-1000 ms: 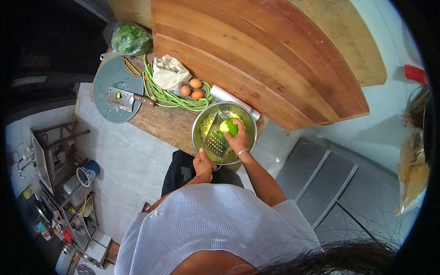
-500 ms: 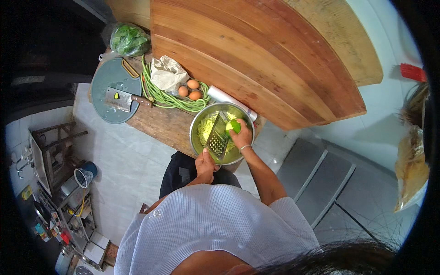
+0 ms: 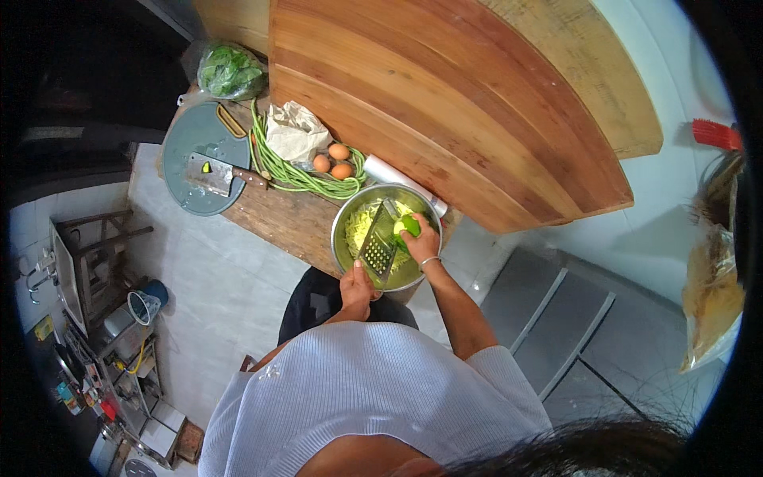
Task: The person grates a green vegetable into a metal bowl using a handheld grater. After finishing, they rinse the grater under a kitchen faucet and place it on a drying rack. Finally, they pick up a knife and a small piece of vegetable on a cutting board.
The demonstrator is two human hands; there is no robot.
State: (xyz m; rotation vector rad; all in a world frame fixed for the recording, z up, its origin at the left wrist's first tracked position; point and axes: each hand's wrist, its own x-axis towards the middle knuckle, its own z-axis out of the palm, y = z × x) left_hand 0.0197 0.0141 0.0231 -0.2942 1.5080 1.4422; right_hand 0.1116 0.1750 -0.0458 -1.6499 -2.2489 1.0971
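Observation:
A metal grater (image 3: 378, 244) slants across a steel bowl (image 3: 337, 230) that stands at the table's near right edge. My left hand (image 3: 357, 288) grips the grater's near end at the bowl's rim. In my right hand (image 3: 425, 242) is a piece of green squash (image 3: 406, 226) with a pale cut face, at the grater's right edge near its upper part. Pale yellow-green shreds (image 3: 359, 226) lie in the bowl, partly hidden under the grater. A thin bracelet circles my right wrist.
Left on the wooden table (image 3: 278, 226) lie a grey cutting board (image 3: 181, 151) and a cleaver (image 3: 213, 174). Long beans (image 3: 298, 180), brown eggs (image 3: 339, 151), a cloth bag (image 3: 294, 131), bagged greens (image 3: 230, 71) and a plastic roll (image 3: 401, 181) sit along the back. Large wooden boards (image 3: 445, 95) lean behind.
The whole view has shifted slightly. My right hand with the squash stays beside the grater with only a small movement; my left hand keeps its hold.

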